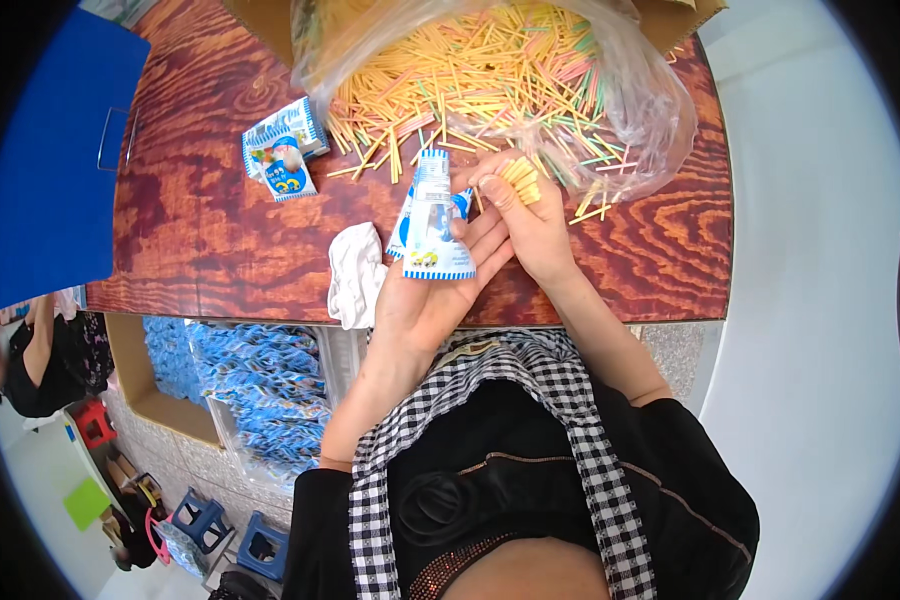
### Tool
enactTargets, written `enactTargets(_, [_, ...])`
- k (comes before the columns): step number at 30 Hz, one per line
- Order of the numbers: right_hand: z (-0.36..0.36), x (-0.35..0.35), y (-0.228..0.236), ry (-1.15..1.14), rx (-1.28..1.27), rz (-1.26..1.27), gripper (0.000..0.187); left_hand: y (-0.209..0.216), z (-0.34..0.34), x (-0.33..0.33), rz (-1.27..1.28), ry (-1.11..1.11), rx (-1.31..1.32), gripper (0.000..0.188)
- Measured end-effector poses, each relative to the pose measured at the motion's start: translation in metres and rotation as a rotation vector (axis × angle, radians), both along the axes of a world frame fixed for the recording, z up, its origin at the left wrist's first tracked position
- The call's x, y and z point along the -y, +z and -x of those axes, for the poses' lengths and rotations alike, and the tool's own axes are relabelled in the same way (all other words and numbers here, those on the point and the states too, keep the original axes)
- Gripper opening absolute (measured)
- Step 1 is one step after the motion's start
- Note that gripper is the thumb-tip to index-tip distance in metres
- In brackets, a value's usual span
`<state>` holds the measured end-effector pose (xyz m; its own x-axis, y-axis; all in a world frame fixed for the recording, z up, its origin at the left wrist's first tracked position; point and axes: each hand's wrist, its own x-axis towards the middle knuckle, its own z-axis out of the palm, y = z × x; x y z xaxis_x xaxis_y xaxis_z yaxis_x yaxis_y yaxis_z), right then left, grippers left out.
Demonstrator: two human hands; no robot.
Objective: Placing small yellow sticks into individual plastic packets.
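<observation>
Cradling two packets (440,225), one over the other, our left hand (438,297) lies palm up above the bench (630,270), near the middle of its near edge. Its fingers stretch out loosely; the packets hide the thumb, so we cannot tell how firmly it grips. Our right hand (543,228), just beside, is closed on a small bundle of pale yellow sticks (520,180), thumb pressed on them. The hands touch where the left fingertips meet the right.

Just left of our left wrist, a crumpled white cloth (357,275) reaches the near edge. Farther left, toward the far left corner, two more packs (295,130) lie overlapping. Ahead of our hands, loose sticks (395,160) spill over the bench, lying in the way between us and the heap (480,65). That heap fills a clear bag (660,150) in a carton (685,20) at the far edge; the bag's slack plastic sprawls toward the right edge.

A blue panel (60,160) overhangs the left edge. Below the near edge, left of our apron (375,520), a bin (260,375) brims with blue packaging. Beyond, on the floor, stand blue stools (263,545); another person (40,360) is at far left.
</observation>
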<state>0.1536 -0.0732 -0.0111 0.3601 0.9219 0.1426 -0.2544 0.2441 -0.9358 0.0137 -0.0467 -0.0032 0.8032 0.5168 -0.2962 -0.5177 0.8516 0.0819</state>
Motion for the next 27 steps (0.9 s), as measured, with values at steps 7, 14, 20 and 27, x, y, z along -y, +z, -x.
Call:
enactTargets(7, [-0.009, 0.001, 0.004, 0.141, 0.295, -0.026, 0.013, -0.004, 0.029, -0.007, -0.325, 0.196, -0.232, 0.026])
enactTargets(14, [-0.006, 0.006, 0.004, 0.195, 0.308, -0.043, 0.012, 0.010, 0.052, -0.014, -0.708, 0.361, -0.358, 0.019])
enactTargets(20, [-0.003, 0.005, 0.001, 0.239, 0.260, -0.034, 0.014, -0.007, 0.060, -0.026, -0.789, 0.169, -0.944, 0.012])
enactTargets(27, [-0.021, -0.005, 0.000, 0.104, -0.030, 0.059, 0.019, -0.012, 0.043, -0.021, -1.360, 0.229, -1.033, 0.007])
